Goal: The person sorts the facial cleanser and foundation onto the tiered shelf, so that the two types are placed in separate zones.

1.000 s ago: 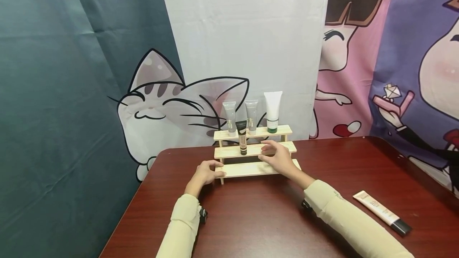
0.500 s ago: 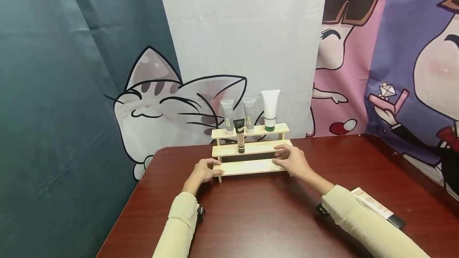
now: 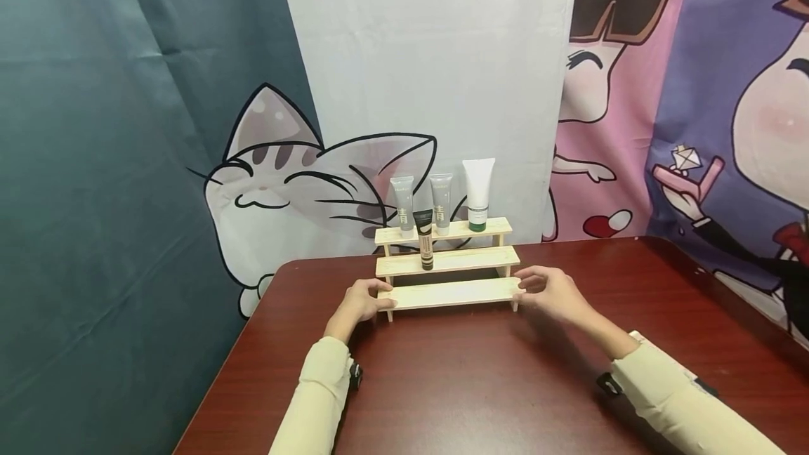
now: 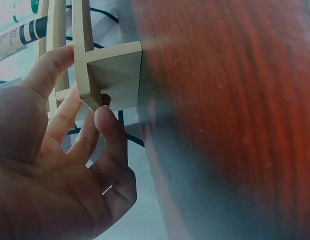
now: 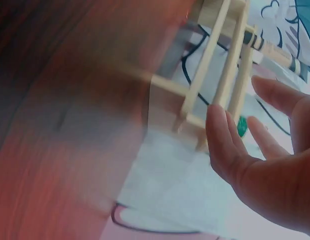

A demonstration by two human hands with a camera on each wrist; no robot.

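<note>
A three-tier wooden display rack (image 3: 451, 293) stands on the table. My left hand (image 3: 358, 302) grips the left end of its lowest tier; the left wrist view shows the thumb and fingers (image 4: 112, 132) around that shelf end (image 4: 87, 92). My right hand (image 3: 556, 293) is beside the right end of the lowest tier, fingers parted and loosely bent, holding nothing. Two grey squeeze tubes (image 3: 442, 206) and a taller white squeeze tube (image 3: 478, 192) stand upright on the top tier. One small black-capped tube (image 3: 425, 241) stands on the middle tier.
A tube with a black cap (image 3: 706, 387) lies on the tabletop at the right, mostly hidden behind my right sleeve (image 3: 670, 392). Behind the table (image 3: 442, 385) hangs a printed cloth backdrop (image 3: 436, 55), close to the rack.
My right hand has moved right, from in front of the middle tier to beyond the rack's right end. Its sleeve now covers most of the lying tube. The left hand keeps its hold.
</note>
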